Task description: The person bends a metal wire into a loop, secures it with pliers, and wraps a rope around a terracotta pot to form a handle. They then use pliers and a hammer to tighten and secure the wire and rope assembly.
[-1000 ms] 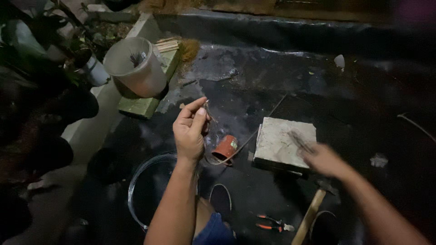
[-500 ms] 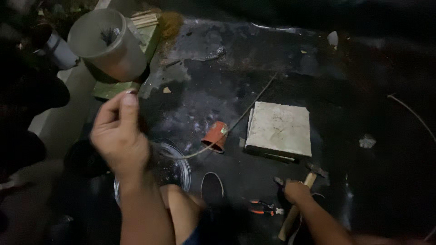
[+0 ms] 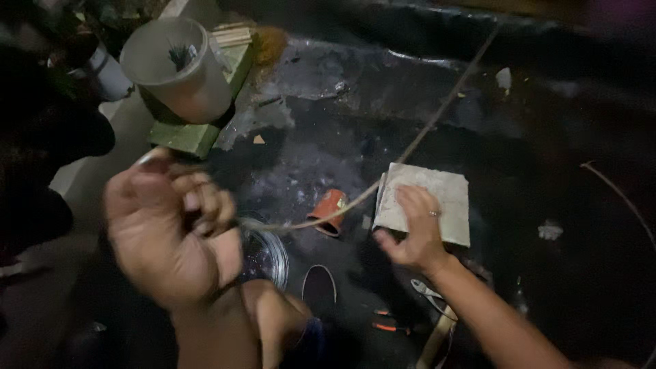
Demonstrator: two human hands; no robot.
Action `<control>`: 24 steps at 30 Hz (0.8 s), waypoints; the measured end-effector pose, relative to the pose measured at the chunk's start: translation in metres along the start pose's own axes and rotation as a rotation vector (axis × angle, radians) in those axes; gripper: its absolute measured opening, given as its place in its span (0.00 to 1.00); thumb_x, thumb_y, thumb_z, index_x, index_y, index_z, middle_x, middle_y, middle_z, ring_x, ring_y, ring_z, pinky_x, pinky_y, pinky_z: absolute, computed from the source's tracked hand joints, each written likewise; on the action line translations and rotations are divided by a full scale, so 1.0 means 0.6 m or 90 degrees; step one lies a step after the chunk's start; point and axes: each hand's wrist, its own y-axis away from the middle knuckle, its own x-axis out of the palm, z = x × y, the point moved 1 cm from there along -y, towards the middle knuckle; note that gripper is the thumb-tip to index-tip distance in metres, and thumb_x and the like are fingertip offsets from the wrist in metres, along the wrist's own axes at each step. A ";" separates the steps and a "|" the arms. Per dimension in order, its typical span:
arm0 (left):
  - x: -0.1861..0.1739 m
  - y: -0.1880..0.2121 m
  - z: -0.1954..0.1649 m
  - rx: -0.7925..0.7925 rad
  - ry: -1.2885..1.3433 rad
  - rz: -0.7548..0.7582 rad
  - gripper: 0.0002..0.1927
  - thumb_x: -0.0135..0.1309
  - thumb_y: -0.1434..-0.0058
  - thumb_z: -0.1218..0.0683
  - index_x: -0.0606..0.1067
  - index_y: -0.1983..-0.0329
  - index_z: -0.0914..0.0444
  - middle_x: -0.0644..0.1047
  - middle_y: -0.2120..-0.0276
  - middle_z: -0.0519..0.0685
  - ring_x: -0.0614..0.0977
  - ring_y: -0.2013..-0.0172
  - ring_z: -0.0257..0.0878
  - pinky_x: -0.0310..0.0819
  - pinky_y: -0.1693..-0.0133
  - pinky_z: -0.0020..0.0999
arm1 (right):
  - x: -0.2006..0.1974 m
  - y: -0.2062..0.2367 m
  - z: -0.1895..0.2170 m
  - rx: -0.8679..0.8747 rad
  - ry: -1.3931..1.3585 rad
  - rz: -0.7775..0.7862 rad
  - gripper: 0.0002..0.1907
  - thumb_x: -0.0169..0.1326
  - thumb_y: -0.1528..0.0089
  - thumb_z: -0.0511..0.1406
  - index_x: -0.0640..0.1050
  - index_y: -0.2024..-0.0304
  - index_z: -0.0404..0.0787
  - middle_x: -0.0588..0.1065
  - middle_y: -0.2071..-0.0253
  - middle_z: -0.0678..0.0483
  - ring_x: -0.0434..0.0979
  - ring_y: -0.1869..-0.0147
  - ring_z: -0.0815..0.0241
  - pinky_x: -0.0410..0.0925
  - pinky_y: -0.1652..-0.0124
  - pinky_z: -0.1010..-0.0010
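My left hand [image 3: 174,229] is raised close to the camera, fingers closed on one end of a long thin wire [image 3: 410,150]. The wire runs from that hand across the dark ground, over the corner of a pale square tile [image 3: 437,195], and away to the upper right. My right hand [image 3: 410,232] rests flat on the near left part of the tile, fingers spread, a ring on one finger. A small orange cup [image 3: 329,210] lies on its side just left of the tile, under the wire.
A grey bucket [image 3: 179,68] stands on a green block [image 3: 195,133] at the upper left. Orange-handled pliers [image 3: 403,321] and a wooden hammer handle [image 3: 437,335] lie near my right forearm. A coil of wire [image 3: 270,253] sits by my knee. Another thin wire [image 3: 622,198] curves at right.
My right hand has come up from the hammer by the pliers and now lies on the tile. My left hand has drawn the wire nearer to the camera.
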 end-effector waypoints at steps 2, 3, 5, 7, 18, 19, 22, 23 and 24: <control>0.046 -0.003 0.029 -0.018 0.030 0.026 0.10 0.54 0.21 0.55 0.73 0.49 0.68 0.71 0.72 0.50 0.65 0.77 0.31 0.55 0.76 0.24 | -0.018 -0.044 0.022 -0.106 -0.100 0.028 0.39 0.63 0.45 0.48 0.65 0.39 0.33 0.69 0.42 0.34 0.67 0.36 0.38 0.59 0.39 0.48; 0.073 -0.006 0.045 -0.024 0.053 0.048 0.10 0.54 0.22 0.54 0.73 0.50 0.67 0.72 0.72 0.50 0.65 0.78 0.31 0.56 0.77 0.24 | -0.028 -0.057 0.029 -0.115 -0.132 0.042 0.36 0.62 0.43 0.45 0.66 0.40 0.33 0.71 0.44 0.36 0.70 0.39 0.39 0.62 0.40 0.49; 0.130 -0.026 0.072 -0.052 0.113 0.080 0.10 0.54 0.23 0.53 0.73 0.50 0.66 0.71 0.70 0.48 0.65 0.77 0.31 0.55 0.76 0.26 | -0.044 -0.066 0.033 -0.132 -0.199 0.073 0.29 0.62 0.40 0.39 0.68 0.41 0.32 0.75 0.49 0.39 0.76 0.44 0.43 0.67 0.43 0.50; 0.181 -0.059 0.088 -0.126 0.160 0.085 0.13 0.56 0.26 0.51 0.71 0.50 0.64 0.71 0.69 0.46 0.65 0.77 0.30 0.55 0.77 0.25 | -0.073 -0.050 0.017 -0.014 -0.234 0.080 0.20 0.61 0.38 0.34 0.74 0.45 0.34 0.77 0.62 0.47 0.77 0.62 0.55 0.69 0.60 0.63; 0.157 -0.110 0.354 -0.265 -0.145 0.030 0.35 0.55 0.36 0.36 0.75 0.43 0.70 0.78 0.62 0.47 0.77 0.67 0.34 0.72 0.66 0.30 | -0.248 0.018 -0.178 0.248 0.009 -0.259 0.07 0.50 0.18 0.32 0.76 0.43 0.34 0.76 0.58 0.54 0.71 0.64 0.70 0.66 0.65 0.80; 0.116 -0.088 0.389 -0.272 -0.214 -0.061 0.27 0.58 0.34 0.40 0.80 0.52 0.71 0.73 0.70 0.45 0.68 0.71 0.36 0.63 0.69 0.34 | -0.259 0.019 -0.185 0.309 -0.074 -0.283 0.08 0.50 0.18 0.33 0.77 0.43 0.34 0.75 0.58 0.55 0.69 0.63 0.71 0.65 0.64 0.81; 0.004 -0.015 0.448 -0.247 -0.691 -0.047 0.27 0.46 0.25 0.45 0.81 0.69 0.70 0.83 0.69 0.59 0.82 0.69 0.50 0.70 0.61 0.48 | -0.290 0.024 -0.190 0.400 -0.068 -0.277 0.09 0.50 0.20 0.33 0.76 0.45 0.33 0.74 0.57 0.57 0.68 0.59 0.73 0.64 0.61 0.81; -0.020 0.007 0.455 -0.221 -0.834 0.004 0.28 0.43 0.23 0.43 0.81 0.67 0.69 0.83 0.61 0.63 0.83 0.57 0.59 0.72 0.52 0.53 | -0.296 0.025 -0.189 0.432 -0.083 -0.276 0.09 0.50 0.22 0.34 0.76 0.46 0.34 0.74 0.59 0.57 0.69 0.61 0.73 0.64 0.63 0.80; -0.048 0.036 0.465 -0.301 -0.927 -0.080 0.26 0.46 0.26 0.42 0.78 0.62 0.70 0.79 0.57 0.65 0.80 0.54 0.60 0.70 0.50 0.54 | -0.303 0.026 -0.187 0.462 -0.096 -0.277 0.08 0.50 0.24 0.34 0.76 0.47 0.35 0.73 0.61 0.56 0.69 0.64 0.72 0.64 0.65 0.79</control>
